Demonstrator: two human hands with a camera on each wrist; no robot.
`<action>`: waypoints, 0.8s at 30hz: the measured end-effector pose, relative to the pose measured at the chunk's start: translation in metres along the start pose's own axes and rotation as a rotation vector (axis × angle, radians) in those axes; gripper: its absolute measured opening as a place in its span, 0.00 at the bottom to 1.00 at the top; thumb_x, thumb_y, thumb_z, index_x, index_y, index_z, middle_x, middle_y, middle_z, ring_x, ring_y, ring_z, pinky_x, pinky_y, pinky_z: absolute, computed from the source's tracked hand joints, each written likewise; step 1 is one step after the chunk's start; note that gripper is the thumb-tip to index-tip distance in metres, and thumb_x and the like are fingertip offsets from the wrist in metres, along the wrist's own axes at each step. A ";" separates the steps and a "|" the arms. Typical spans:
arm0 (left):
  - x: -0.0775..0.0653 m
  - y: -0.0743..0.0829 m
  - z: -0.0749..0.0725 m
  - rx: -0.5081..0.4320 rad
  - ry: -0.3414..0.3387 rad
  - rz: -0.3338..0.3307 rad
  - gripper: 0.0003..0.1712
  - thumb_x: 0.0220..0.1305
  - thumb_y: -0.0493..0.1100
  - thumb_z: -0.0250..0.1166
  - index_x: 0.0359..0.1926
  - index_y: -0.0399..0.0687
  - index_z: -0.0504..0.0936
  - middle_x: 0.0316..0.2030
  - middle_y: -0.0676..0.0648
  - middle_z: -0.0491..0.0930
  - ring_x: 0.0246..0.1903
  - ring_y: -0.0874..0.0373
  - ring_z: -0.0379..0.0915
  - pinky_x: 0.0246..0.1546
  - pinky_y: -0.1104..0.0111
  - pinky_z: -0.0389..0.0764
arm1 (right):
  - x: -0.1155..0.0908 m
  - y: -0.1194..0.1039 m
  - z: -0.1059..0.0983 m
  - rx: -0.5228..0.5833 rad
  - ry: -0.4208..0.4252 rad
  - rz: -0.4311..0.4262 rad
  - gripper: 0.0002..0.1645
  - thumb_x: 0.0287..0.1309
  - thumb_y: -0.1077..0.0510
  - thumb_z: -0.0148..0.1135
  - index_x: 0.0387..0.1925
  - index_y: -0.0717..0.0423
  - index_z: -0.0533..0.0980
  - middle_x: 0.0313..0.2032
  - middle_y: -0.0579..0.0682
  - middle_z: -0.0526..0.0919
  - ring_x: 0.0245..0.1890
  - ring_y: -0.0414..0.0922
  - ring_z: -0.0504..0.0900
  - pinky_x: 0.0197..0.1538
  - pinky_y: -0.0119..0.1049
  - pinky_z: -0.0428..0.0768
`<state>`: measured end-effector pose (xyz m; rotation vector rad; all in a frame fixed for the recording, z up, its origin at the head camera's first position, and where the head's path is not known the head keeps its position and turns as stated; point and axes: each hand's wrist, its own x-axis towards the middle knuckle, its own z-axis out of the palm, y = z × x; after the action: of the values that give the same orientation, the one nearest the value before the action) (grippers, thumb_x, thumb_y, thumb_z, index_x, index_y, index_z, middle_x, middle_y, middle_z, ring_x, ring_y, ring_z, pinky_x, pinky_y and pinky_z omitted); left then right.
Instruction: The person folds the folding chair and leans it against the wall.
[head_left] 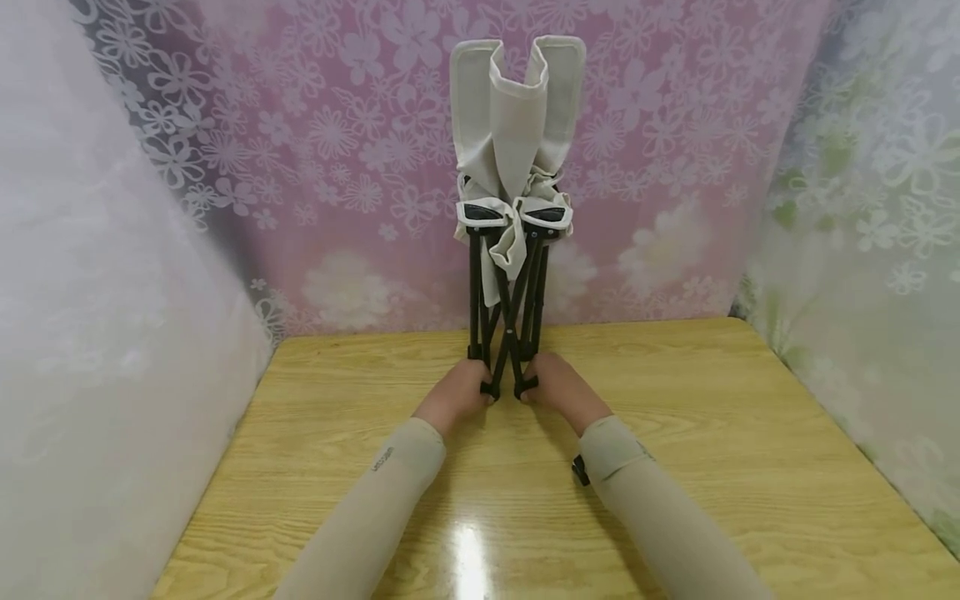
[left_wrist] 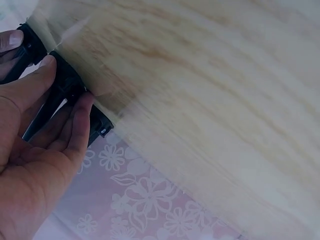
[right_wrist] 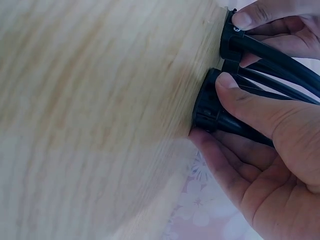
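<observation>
A folding camping chair (head_left: 517, 125) with cream fabric and black tube legs stands upright at the far side of the wooden table, its legs drawn close together. The front legs cross in an X. Low at the chair's left front foot (head_left: 491, 390), my left hand (head_left: 459, 392) grips the leg end; in the left wrist view its thumb and fingers lie around a black plastic foot (left_wrist: 65, 75). Opposite it, my right hand (head_left: 561, 387) holds the right front foot (head_left: 527, 385). The right wrist view shows that thumb pressed on the black foot (right_wrist: 206, 107).
The wooden table (head_left: 360, 517) has its back edge just behind the chair. A pink flowered curtain (head_left: 337, 167) hangs behind, with pale sheets (head_left: 112, 333) on the left and a flowered one (head_left: 885, 250) on the right.
</observation>
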<state>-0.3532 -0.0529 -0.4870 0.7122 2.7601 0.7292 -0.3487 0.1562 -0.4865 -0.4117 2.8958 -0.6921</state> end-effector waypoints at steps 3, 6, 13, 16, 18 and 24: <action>0.002 0.001 -0.002 0.004 -0.005 0.001 0.16 0.69 0.37 0.72 0.55 0.36 0.88 0.56 0.38 0.87 0.58 0.45 0.84 0.62 0.55 0.84 | 0.001 -0.002 -0.001 -0.009 -0.004 0.010 0.05 0.60 0.59 0.78 0.35 0.57 0.91 0.44 0.55 0.91 0.48 0.55 0.88 0.55 0.50 0.87; 0.003 0.000 -0.002 -0.002 -0.015 0.009 0.16 0.69 0.37 0.73 0.55 0.35 0.88 0.57 0.38 0.87 0.59 0.44 0.83 0.62 0.54 0.84 | 0.001 -0.003 -0.001 -0.023 -0.017 0.031 0.06 0.60 0.58 0.78 0.36 0.57 0.91 0.45 0.55 0.91 0.48 0.55 0.88 0.56 0.50 0.87; 0.004 -0.002 -0.003 -0.011 -0.009 0.038 0.16 0.69 0.36 0.72 0.54 0.33 0.88 0.57 0.36 0.86 0.59 0.42 0.83 0.63 0.53 0.83 | 0.001 -0.006 -0.003 -0.033 -0.012 0.034 0.06 0.59 0.59 0.79 0.35 0.57 0.91 0.44 0.55 0.91 0.47 0.54 0.88 0.56 0.49 0.86; 0.003 -0.001 -0.004 -0.021 -0.008 0.022 0.17 0.69 0.36 0.72 0.56 0.33 0.87 0.59 0.36 0.85 0.62 0.41 0.81 0.65 0.52 0.82 | 0.001 -0.007 -0.004 -0.018 0.004 0.028 0.05 0.58 0.60 0.79 0.33 0.58 0.91 0.40 0.54 0.91 0.44 0.52 0.87 0.54 0.48 0.86; 0.002 0.000 -0.004 -0.032 -0.010 0.007 0.18 0.70 0.37 0.72 0.58 0.33 0.86 0.60 0.36 0.84 0.63 0.41 0.80 0.66 0.52 0.81 | 0.000 -0.007 -0.004 -0.002 0.014 0.021 0.05 0.57 0.61 0.80 0.33 0.59 0.91 0.38 0.54 0.91 0.43 0.52 0.87 0.53 0.48 0.87; 0.002 0.000 -0.003 -0.030 -0.015 0.004 0.20 0.70 0.37 0.71 0.59 0.33 0.85 0.61 0.36 0.83 0.65 0.41 0.78 0.67 0.52 0.80 | -0.002 -0.006 -0.001 0.007 0.021 0.022 0.05 0.57 0.61 0.80 0.34 0.59 0.91 0.37 0.53 0.91 0.41 0.50 0.87 0.52 0.47 0.87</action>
<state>-0.3561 -0.0533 -0.4845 0.7144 2.7294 0.7612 -0.3459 0.1525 -0.4825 -0.3732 2.9116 -0.7076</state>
